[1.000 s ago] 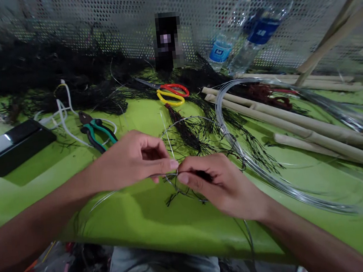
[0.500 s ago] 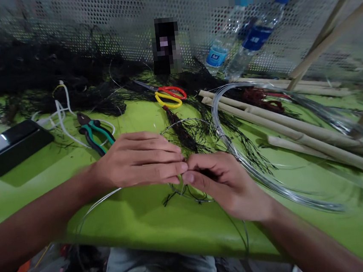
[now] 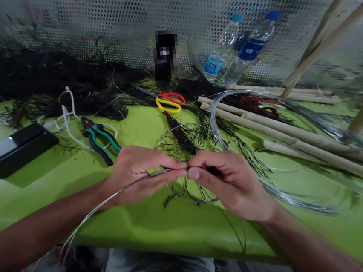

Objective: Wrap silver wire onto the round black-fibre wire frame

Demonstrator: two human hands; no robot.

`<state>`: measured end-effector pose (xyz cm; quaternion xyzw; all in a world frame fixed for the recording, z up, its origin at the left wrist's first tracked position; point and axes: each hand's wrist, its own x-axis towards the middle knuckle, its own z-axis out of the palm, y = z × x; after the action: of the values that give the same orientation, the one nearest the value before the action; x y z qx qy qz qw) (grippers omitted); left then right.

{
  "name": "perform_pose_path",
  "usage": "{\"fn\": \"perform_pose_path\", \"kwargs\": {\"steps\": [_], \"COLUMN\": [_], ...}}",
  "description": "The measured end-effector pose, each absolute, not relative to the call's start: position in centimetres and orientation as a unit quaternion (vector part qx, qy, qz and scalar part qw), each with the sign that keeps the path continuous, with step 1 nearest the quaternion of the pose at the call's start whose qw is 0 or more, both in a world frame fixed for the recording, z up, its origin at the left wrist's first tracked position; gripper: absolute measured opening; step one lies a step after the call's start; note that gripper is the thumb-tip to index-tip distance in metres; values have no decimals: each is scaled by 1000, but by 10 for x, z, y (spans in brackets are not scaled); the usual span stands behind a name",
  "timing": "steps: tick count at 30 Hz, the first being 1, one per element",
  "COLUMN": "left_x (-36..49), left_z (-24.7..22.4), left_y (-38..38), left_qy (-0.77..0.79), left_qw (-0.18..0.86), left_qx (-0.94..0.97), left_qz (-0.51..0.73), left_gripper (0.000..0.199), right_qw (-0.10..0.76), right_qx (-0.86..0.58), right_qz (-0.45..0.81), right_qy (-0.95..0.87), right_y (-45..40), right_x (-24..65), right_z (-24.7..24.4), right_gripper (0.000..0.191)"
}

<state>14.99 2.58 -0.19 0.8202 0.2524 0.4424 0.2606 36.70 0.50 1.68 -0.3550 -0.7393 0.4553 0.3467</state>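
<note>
The left hand has changed its hold within the last half second: its fingers were laid out flat and side by side, and now thumb and forefinger are drawn to a narrow pinch, with a doubled length of silvery wire lying between them and trailing off past the wrist and over the front edge of the green surface. The right hand has its thumb and bent forefinger closed at the same spot, tips touching or nearly touching the left ones; it seems to have hold of the same wire, though the fingertips hide just how the strands meet. The change puts the wire under control from both sides of that one point, with its run to the left more plainly in sight. Just beneath the fingers lies a thin wire ring with knotted black netting across it, resting on the surface. Scissors with red and yellow handles lie beyond the netting, green-handled pliers lie by the white cable beyond the left hand, and a loose wire coil curves around the far right side, crossing over bamboo sticks.
</note>
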Motion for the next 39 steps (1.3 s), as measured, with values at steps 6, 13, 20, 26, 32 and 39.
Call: {"fn": "perform_pose_path", "kwargs": {"steps": [6,13,20,26,32,39], "left_x": [161,143,139,132,123,134], "left_z": [-14,-10,-9,-17,-13,-37], "left_y": [16,29,36,44,56,60], "left_qy": [304,221,186,145,95,115], "left_qw": [502,313,206,152,126,146], "left_qx": [677,844,890,901,943,903], "left_qz": [445,375,363,380,293,387], "left_gripper": [17,24,24,28,27,17], "right_qw": [322,288,282,265,251,274], "right_qx": [-359,-344,-303,-301,-301,-332], "right_qz": [480,640,756,784,793,704], "right_qy": [-733,-623,-507,-474,-467,-565], "right_y": [12,14,20,21,24,22], "right_x": [371,379,374,370,369,368], "right_z": [18,15,4,0,-9,-11], "right_gripper": [16,21,27,26,28,31]}}
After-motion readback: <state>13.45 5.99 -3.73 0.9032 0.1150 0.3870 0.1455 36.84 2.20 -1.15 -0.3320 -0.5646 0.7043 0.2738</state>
